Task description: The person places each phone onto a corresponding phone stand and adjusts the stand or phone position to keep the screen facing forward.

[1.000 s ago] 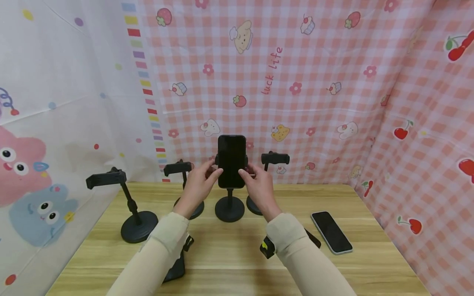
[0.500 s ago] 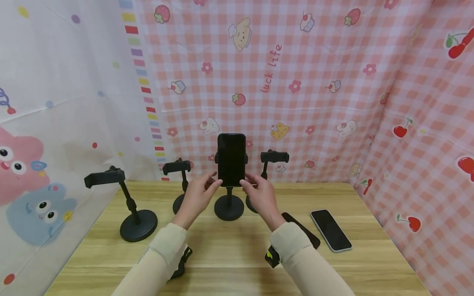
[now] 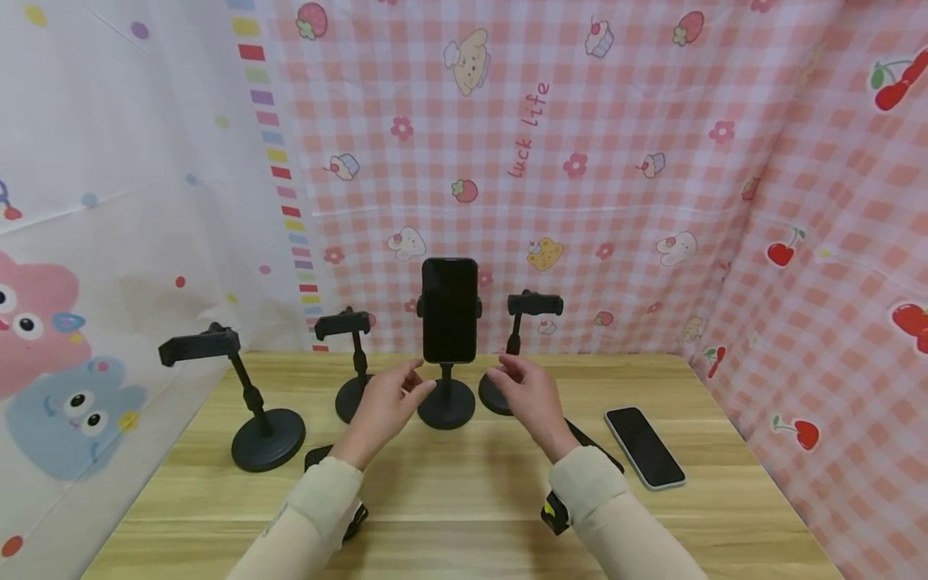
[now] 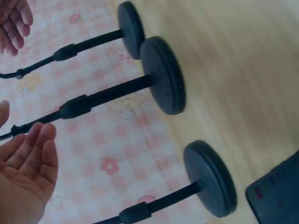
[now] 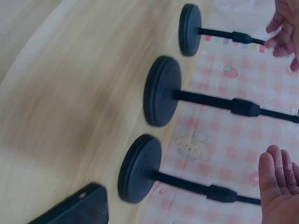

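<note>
A black smartphone (image 3: 449, 310) stands upright in the clamp of the middle phone stand (image 3: 445, 407), above its round base. My left hand (image 3: 387, 401) hovers low on the left of this stand, fingers loosely bent and holding nothing. On the other side my right hand (image 3: 532, 396) is likewise relaxed and holds nothing, overlapping the stem of the right phone stand (image 3: 535, 304) in the head view. The left wrist view shows my left palm (image 4: 28, 179) with fingers extended beside a stand's stem. In the right wrist view my right fingers (image 5: 278, 170) are straight and apart from the stems.
Two more phone stands with bare clamps, one near (image 3: 268, 439) and one farther back (image 3: 342, 324), stand on the left. A white-edged phone (image 3: 645, 447) lies at right. Dark phones lie partly hidden by the right forearm (image 3: 598, 447) and left forearm (image 3: 319, 456). Patterned cloth hangs behind.
Both hands slid down the phone's sides, then came away from it, the right hand moving outward to the right. The phone stays in the clamp.
</note>
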A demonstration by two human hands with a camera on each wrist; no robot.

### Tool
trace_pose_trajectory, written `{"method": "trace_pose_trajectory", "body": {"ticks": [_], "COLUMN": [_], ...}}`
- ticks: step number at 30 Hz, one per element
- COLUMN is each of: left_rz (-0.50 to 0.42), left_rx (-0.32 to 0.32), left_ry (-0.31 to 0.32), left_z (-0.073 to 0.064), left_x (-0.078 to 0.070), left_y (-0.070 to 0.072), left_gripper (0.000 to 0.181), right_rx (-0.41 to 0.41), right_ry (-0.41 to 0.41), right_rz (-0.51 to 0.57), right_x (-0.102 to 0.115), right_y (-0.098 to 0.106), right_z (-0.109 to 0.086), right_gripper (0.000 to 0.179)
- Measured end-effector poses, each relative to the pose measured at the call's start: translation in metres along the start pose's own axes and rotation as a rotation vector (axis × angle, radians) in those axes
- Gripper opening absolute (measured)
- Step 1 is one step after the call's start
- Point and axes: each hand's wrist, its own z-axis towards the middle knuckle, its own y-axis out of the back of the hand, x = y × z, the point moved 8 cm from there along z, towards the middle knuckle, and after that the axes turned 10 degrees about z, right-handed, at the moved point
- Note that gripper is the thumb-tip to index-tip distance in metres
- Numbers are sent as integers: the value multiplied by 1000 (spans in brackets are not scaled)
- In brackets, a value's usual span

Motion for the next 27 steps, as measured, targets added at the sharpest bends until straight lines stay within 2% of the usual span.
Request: {"method": "trace_pose_trajectory", "body": {"ticks": [6, 15, 18, 20, 25, 27], "left_rz": [161, 371, 448, 486, 535, 539], "left_rx": [131, 372, 447, 480, 513, 520], "left_ry": [-4, -68, -94, -98, -83, -74], "left_z": [-13, -33, -41, -46, -55, -57], "left_x": [5, 4, 4, 4, 5, 5], "left_y": [-20, -42, -49, -52, -55, -55], "left_gripper": [48, 47, 44, 37, 21, 24], "right_rx": [-26, -13, -16, -25, -56, -44], "right_ry": [-19, -34, 8, 56, 173, 211], "right_rz": [-109, -237, -262, -285, -419, -490], "right_x": [-10, -9, 1, 10, 35, 46], "right_y": [24, 69, 78, 83, 86, 83], "right_z": [1, 14, 22, 26, 38, 42], "right_gripper": [45, 61, 66, 69, 75, 76]}}
